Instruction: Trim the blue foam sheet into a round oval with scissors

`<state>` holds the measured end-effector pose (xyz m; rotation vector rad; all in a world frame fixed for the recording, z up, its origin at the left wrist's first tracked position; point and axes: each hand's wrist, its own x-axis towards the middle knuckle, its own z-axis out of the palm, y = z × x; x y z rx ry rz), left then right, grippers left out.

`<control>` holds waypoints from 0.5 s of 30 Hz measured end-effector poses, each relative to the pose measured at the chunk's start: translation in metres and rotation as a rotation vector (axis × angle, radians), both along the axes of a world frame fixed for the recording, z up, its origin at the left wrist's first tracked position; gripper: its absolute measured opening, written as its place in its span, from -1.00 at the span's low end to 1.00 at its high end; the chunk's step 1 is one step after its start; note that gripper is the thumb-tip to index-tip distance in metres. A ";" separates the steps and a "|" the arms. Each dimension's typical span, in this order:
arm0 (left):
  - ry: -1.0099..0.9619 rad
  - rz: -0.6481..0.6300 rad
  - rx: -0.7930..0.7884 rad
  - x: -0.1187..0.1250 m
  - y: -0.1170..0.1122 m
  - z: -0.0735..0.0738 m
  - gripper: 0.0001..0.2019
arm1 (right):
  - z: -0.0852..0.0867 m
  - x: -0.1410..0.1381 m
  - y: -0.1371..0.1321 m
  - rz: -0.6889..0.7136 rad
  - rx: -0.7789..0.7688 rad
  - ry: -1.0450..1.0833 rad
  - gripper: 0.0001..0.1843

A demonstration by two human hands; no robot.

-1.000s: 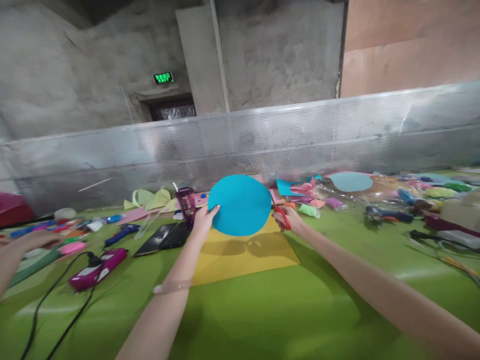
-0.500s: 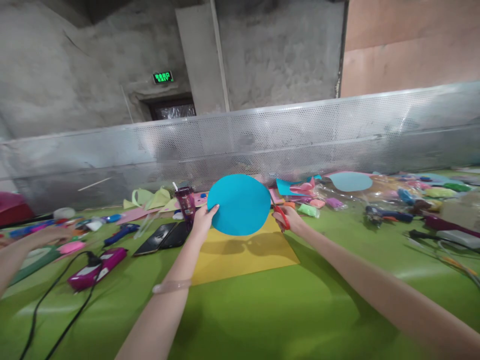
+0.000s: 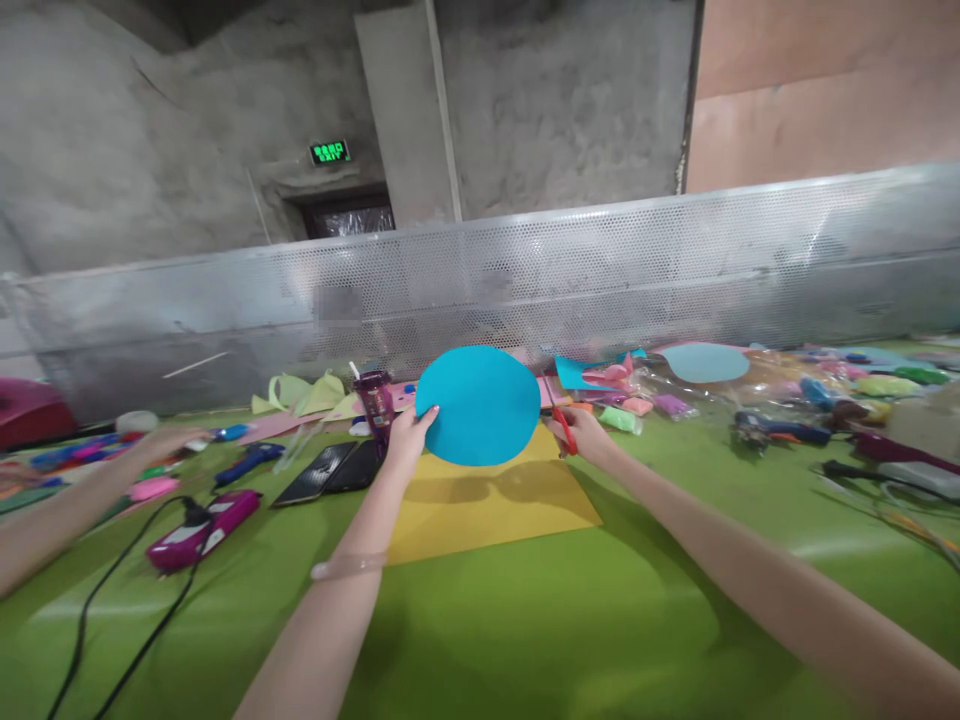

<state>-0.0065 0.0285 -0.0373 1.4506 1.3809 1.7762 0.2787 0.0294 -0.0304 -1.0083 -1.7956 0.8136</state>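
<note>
both hands are up over the desk (image 3: 525,620): our left hand (image 3: 409,437) pinches the blue paper circle (image 3: 478,405) at its left edge, holding it upright above the yellow sheet (image 3: 487,505). our right hand (image 3: 589,437) is closed round the red scissors (image 3: 564,428), just at the circle's right edge. gripped at one edge only, the thin circle could, we judge, flop or crease, and a stray snip could nick its rim. the blades are mostly lost behind hand and paper, so we cannot tell whether they are parted or touch the circle. a co-worker's hand (image 3: 161,443) at left is blurred.
</note>
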 end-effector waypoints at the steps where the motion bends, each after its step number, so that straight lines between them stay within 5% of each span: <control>1: 0.008 0.010 -0.010 0.000 -0.001 0.000 -0.52 | 0.000 0.000 0.001 -0.004 -0.007 0.008 -0.74; 15: -0.009 0.007 -0.003 0.003 -0.004 0.001 -0.52 | -0.002 0.021 0.021 -0.109 -0.044 -0.087 -0.76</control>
